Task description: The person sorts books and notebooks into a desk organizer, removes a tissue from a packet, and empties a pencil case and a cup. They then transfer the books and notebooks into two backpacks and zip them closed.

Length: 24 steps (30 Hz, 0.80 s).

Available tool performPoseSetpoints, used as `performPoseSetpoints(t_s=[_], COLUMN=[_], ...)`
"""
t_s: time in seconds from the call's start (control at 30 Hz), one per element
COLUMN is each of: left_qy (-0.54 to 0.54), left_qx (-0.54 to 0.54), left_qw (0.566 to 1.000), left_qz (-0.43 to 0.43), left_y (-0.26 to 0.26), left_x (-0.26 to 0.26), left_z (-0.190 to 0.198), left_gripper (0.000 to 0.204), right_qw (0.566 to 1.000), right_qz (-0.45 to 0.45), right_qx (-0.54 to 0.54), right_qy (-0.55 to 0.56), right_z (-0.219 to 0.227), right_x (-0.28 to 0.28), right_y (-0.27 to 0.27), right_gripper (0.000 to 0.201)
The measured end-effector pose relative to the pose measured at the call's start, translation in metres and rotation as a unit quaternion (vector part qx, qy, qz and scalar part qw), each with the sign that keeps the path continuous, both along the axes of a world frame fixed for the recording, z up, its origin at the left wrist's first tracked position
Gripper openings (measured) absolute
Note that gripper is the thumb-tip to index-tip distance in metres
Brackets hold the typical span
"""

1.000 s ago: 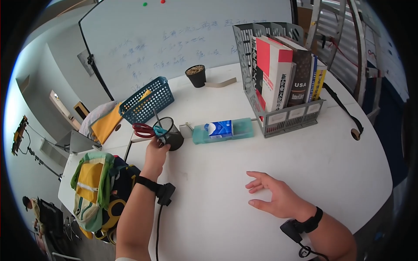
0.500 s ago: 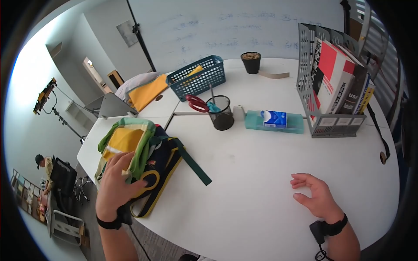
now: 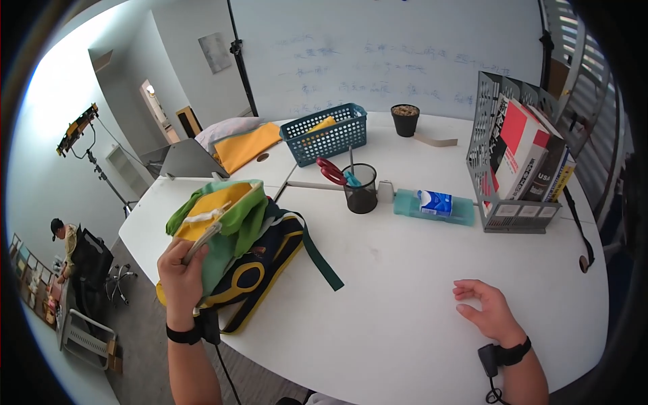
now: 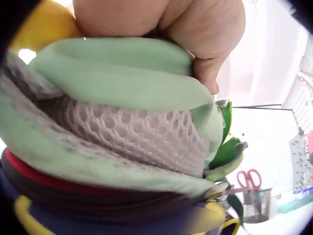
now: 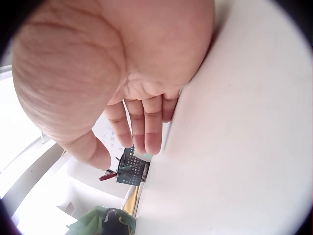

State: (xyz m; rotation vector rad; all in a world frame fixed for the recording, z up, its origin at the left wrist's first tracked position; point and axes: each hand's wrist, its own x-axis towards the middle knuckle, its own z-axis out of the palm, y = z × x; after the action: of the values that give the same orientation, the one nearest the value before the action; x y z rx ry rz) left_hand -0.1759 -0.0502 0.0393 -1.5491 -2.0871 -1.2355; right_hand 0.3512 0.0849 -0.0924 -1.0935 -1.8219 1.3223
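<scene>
A small green, yellow and navy backpack lies at the table's left edge. My left hand grips the pale edge of its green top part, thumb on one side and fingers curled on the other. In the left wrist view the held light green fabric is folded up, baring a grey mesh lining. My right hand rests its side on the white table, fingers relaxed, holding nothing. Red-handled scissors stand in a black mesh pen cup beyond the backpack.
A teal case with a blue-and-white pack lies beside a grey file rack of books. Farther back are a blue basket, a potted plant and orange cloth. A green strap trails from the backpack.
My left hand has left the pen cup, come over to the backpack and taken hold of its green edge, lifting it. The head view has turned left; my right hand stays relaxed on the table.
</scene>
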Motion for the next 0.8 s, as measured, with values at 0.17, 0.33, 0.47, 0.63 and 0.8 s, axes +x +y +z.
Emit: performPoseSetpoints(t_s=[0.17, 0.33, 0.47, 0.63, 0.8], left_qy=[0.099, 0.125, 0.102, 0.039, 0.028], left_qx=[0.080, 0.093, 0.027, -0.071, -0.020], left_qw=[0.990, 0.964, 0.926, 0.894, 0.900], left_qz=[-0.057, -0.216, -0.363, -0.441, -0.434], left_y=[0.021, 0.015, 0.023, 0.021, 0.025], left_x=[0.071, 0.144, 0.208, 0.262, 0.278], left_z=[0.008, 0.000, -0.034, -0.055, -0.037], left_gripper=[0.013, 0.018, 0.024, 0.033, 0.033], right_qw=[1.000, 0.999, 0.996, 0.991, 0.982], right_qz=[-0.004, 0.001, 0.062, 0.127, 0.178], right_qx=[-0.006, -0.038, -0.070, -0.030, -0.032], right_qy=[0.010, -0.005, 0.017, 0.010, 0.056], right_z=[0.001, 0.012, 0.017, 0.019, 0.019], right_x=[-0.002, -0.003, 0.001, 0.008, 0.020], right_y=[-0.001, -0.005, -0.008, -0.011, -0.011], right_gripper=[0.040, 0.028, 0.019, 0.017, 0.018])
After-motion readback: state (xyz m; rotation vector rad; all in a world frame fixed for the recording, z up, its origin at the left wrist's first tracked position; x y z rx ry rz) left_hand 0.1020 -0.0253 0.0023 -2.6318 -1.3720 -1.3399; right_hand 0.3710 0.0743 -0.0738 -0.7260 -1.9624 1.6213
